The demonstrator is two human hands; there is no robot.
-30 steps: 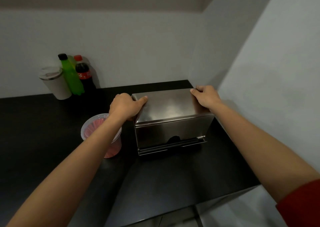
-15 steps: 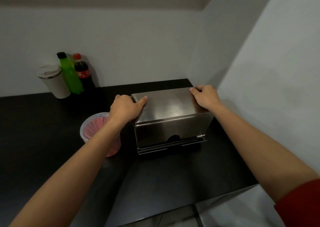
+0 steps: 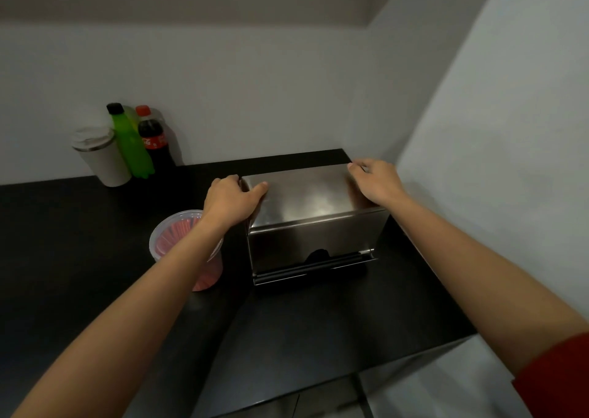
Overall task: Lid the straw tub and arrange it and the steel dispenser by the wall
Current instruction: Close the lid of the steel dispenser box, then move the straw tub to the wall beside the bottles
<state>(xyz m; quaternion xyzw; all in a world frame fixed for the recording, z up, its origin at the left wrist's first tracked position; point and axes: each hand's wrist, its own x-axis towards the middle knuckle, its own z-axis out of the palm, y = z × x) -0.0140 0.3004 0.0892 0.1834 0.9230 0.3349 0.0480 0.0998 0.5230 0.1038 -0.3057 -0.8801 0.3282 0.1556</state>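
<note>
The steel dispenser (image 3: 310,223) is a shiny metal box with a black slot at its lower front, standing on the black counter (image 3: 79,258) near the right-hand corner. My left hand (image 3: 231,199) grips its top left edge, thumb lying on the top. My right hand (image 3: 376,180) holds the top right back corner. The straw tub (image 3: 173,237) is a clear round tub with a clear lid over pink straws. It stands left of the dispenser, partly hidden under my left forearm.
At the back left against the wall stand a white lidded cup (image 3: 100,154), a green bottle (image 3: 132,142) and a cola bottle (image 3: 154,140). White walls (image 3: 478,162) meet in a corner behind and right of the dispenser. The counter's front edge (image 3: 350,374) is near me.
The dispenser and both hands have shifted very slightly toward the back wall. Both hands keep the same hold. The tub has not moved.
</note>
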